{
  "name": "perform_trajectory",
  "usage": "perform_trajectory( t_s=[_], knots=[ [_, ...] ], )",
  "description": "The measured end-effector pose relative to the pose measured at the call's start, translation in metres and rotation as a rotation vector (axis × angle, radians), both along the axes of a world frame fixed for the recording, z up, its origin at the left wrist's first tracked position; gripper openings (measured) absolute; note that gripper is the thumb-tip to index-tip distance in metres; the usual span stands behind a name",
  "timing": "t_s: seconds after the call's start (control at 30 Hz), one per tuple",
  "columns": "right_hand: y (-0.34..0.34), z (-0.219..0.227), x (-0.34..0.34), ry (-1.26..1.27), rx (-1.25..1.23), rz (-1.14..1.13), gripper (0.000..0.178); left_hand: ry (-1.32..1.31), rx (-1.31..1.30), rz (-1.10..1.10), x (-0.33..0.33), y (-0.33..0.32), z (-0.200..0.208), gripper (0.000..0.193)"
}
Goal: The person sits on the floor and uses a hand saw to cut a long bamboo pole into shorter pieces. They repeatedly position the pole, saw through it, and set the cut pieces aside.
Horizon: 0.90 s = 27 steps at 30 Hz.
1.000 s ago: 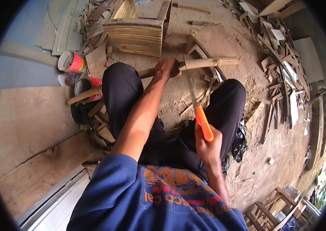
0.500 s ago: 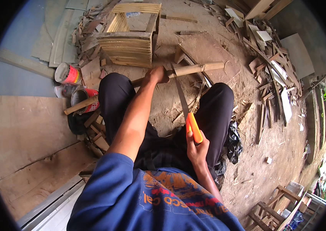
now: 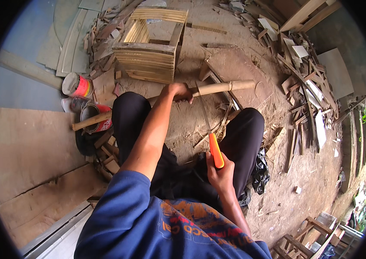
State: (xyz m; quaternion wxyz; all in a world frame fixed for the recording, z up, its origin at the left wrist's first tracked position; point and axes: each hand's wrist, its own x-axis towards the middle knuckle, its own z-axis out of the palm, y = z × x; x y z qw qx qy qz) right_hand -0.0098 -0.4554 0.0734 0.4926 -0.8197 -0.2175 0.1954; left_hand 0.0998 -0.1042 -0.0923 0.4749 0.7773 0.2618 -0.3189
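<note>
A long bamboo pole (image 3: pixel 224 87) lies across in front of my knees, its left end by the paint cans. My left hand (image 3: pixel 179 92) is wrapped round the pole near its middle. Just right of that hand, the thin blade of a handsaw (image 3: pixel 216 151) rests against the pole, pointing away from me. My right hand (image 3: pixel 221 171) grips the saw's orange handle between my thighs. Part of the pole is hidden behind my left knee.
A slatted wooden crate (image 3: pixel 146 62) stands beyond the pole. Two paint cans (image 3: pixel 77 85) are at the left. A brown board (image 3: pixel 239 69) lies ahead on the dirt floor, and a pile of wood scraps (image 3: pixel 308 86) spreads along the right.
My right hand has drawn the saw slightly back toward me. The saw now looks narrower, seen more edge-on. My left hand stays on the bamboo pole; the whole view has shifted a little.
</note>
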Motion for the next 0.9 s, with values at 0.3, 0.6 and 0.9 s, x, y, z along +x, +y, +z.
perform_trajectory(
  t_s=[0.3, 0.6, 0.9],
  knots=[
    [0.002, -0.020, -0.001, -0.015, 0.005, 0.034, 0.029, -0.389, 0.901, 0.074, -0.024, -0.053, 0.013, 0.025],
    [-0.003, -0.036, 0.007, -0.443, 0.323, 0.026, 0.016, -0.265, 0.697, 0.026, -0.010, -0.031, 0.042, 0.035],
    [0.003, -0.019, 0.005, -0.037, 0.085, -0.050, 0.029, -0.311, 0.710, -0.037, -0.015, -0.028, 0.022, 0.036]
  ],
)
